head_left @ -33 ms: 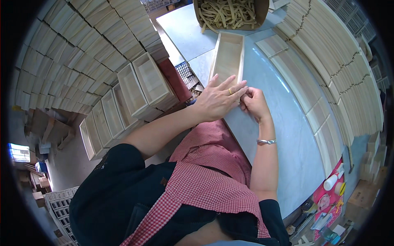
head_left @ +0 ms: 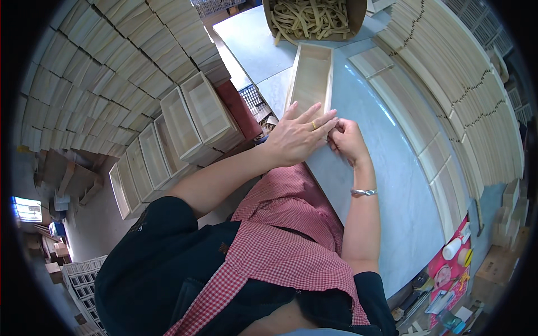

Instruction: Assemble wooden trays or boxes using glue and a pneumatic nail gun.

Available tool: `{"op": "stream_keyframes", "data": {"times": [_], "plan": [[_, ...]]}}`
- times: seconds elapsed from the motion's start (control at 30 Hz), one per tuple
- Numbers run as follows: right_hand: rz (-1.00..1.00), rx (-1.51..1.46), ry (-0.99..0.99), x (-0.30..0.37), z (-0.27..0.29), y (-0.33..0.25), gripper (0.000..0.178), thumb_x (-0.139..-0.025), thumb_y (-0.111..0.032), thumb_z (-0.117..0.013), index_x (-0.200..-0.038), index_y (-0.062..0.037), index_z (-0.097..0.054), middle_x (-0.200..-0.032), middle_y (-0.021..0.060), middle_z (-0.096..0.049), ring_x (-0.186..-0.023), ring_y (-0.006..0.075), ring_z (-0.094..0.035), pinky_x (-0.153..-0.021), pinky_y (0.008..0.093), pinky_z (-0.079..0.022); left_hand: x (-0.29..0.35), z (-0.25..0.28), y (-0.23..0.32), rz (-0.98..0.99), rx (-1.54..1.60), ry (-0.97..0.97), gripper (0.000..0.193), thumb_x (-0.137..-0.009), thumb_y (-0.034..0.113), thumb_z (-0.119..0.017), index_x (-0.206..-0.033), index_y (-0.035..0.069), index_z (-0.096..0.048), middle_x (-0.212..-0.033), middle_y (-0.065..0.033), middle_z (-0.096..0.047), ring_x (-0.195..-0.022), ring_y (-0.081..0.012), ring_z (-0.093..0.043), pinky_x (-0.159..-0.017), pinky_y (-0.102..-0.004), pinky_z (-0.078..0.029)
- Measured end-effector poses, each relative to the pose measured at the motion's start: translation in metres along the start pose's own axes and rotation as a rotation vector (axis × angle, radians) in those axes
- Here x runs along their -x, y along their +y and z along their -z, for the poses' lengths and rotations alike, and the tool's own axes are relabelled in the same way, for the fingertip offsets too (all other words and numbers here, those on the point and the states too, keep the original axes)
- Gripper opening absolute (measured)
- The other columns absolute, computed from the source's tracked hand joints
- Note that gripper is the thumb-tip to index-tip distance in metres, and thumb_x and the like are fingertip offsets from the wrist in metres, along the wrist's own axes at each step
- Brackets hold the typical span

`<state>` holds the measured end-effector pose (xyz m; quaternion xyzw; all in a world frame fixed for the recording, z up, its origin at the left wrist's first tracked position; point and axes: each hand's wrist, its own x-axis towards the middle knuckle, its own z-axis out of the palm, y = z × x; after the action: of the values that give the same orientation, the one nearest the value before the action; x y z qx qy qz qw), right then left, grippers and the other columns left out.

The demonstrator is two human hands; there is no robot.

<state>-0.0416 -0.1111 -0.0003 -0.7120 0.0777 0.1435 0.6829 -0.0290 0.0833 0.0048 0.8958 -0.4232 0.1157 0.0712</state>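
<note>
A long, shallow, pale wooden box point(head_left: 314, 75), open at the top, lies on the table, its near end by my hands. My left hand point(head_left: 300, 134) lies across that near end with its fingers spread, a ring on one of them. Close against its fingertips, my right hand point(head_left: 348, 141) is closed in a pinch at the box's near right corner. Whatever sits between the right fingers is hidden. The left hand also covers the box's near end wall.
Several similar wooden boxes point(head_left: 202, 106) are stacked at the left, below a tall wall of stacked wood pieces point(head_left: 112, 61). A carton point(head_left: 358, 19) of pale strips stands at the far edge. Rows of thin boards point(head_left: 414, 106) line the right; a white bottle point(head_left: 451, 249) lies near right.
</note>
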Motion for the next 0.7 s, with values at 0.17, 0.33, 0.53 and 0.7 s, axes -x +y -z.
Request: {"op": "stream_keyframes", "data": {"times": [0.17, 0.33, 0.53, 0.7], "plan": [[0.135, 0.008, 0.036, 0.003, -0.009, 0.006, 0.009, -0.091, -0.003, -0.053, -0.088, -0.0016, -0.062, -0.072, 0.0019, -0.059, -0.061, 0.0075, -0.048, -0.053, 0.0220, -0.039, 0.000, -0.006, -0.002, 0.016, 0.032, -0.022, 0.060, -0.099, 0.047, -0.050, -0.153, 0.023, -0.039, -0.160, 0.0060, -0.037, -0.151, -0.0272, -0.027, -0.120, -0.0609, -0.020], [0.334, -0.017, 0.063, 0.021, -0.012, 0.034, 0.009, -0.089, -0.002, -0.052, -0.088, -0.0016, -0.061, -0.071, 0.0006, -0.057, -0.063, 0.0074, -0.045, -0.055, 0.0230, -0.039, 0.000, 0.002, 0.001, 0.026, 0.028, -0.019, 0.059, -0.100, 0.048, -0.049, -0.153, 0.022, -0.039, -0.160, 0.0067, -0.036, -0.152, -0.0273, -0.024, -0.121, -0.0607, -0.019], [0.343, -0.062, 0.112, 0.016, -0.019, 0.033, 0.013, -0.087, -0.002, -0.048, -0.091, -0.0011, -0.060, -0.068, 0.0004, -0.055, -0.061, 0.0083, -0.046, -0.054, 0.0232, -0.040, -0.001, 0.004, 0.004, 0.022, -0.017, -0.051, 0.058, -0.101, 0.048, -0.048, -0.152, 0.021, -0.041, -0.161, 0.0075, -0.034, -0.153, -0.0290, -0.021, -0.122, -0.0609, -0.017], [0.132, -0.100, 0.037, 0.020, -0.017, 0.022, 0.012, -0.089, -0.006, -0.052, -0.095, 0.0011, -0.060, -0.070, 0.0036, -0.057, -0.058, 0.0110, -0.051, -0.054, 0.0251, -0.043, 0.002, 0.009, 0.003, -0.023, -0.025, -0.038, 0.063, -0.097, 0.042, -0.053, -0.152, 0.015, -0.040, -0.161, -0.0018, -0.035, -0.152, -0.0348, -0.022, -0.120, -0.0614, -0.018]]}}
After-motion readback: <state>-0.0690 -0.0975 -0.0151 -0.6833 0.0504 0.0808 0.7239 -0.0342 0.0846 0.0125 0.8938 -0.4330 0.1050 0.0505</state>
